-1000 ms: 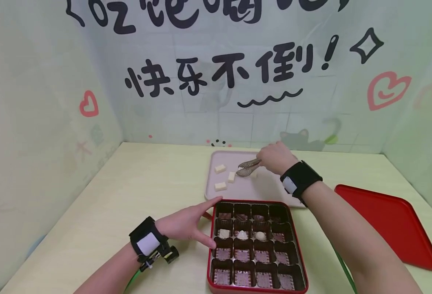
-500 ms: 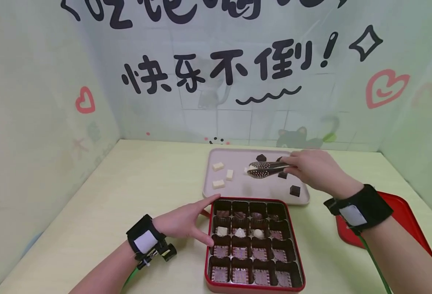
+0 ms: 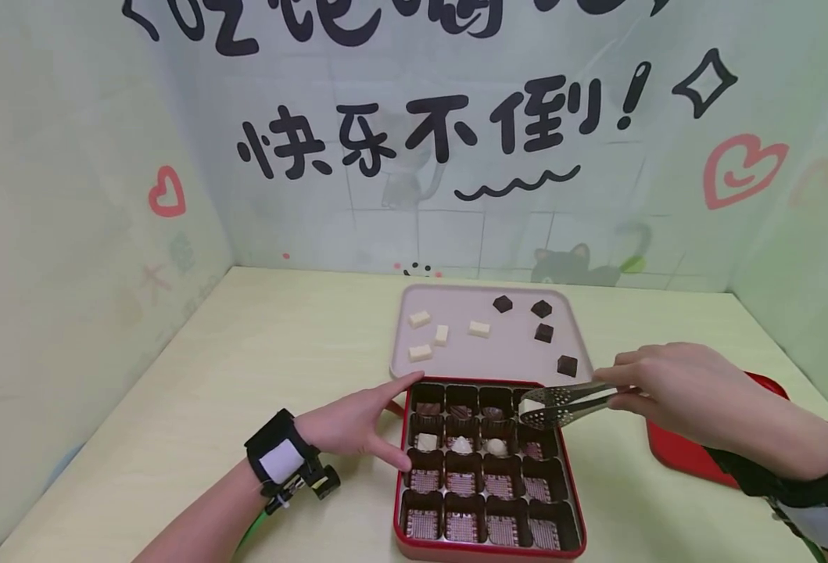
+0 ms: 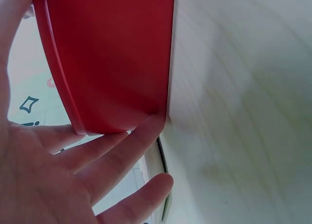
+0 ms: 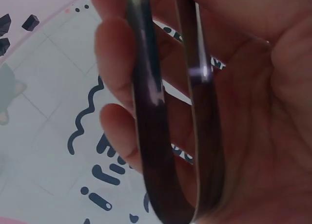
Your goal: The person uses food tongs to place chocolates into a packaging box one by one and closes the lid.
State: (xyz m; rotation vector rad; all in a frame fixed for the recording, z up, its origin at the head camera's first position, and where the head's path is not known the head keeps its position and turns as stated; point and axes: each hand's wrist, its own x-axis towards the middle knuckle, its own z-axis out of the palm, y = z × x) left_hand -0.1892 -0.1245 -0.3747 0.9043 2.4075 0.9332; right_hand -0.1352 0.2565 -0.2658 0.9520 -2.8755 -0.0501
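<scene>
Head view: the right hand pinches metal tongs, whose tips hold a white piece at the far right compartment of the box. Thumb and fingers spread, the left hand touches the box's left side. Nearer the far edge of the surface, a pale tray bears four white and four dark pieces; a red tray lies toward the right edge.

Left wrist view: splayed fingers meet the box's red wall.

Right wrist view: fingers curl round the tongs.

Left hand splayed; right hand pinching.
</scene>
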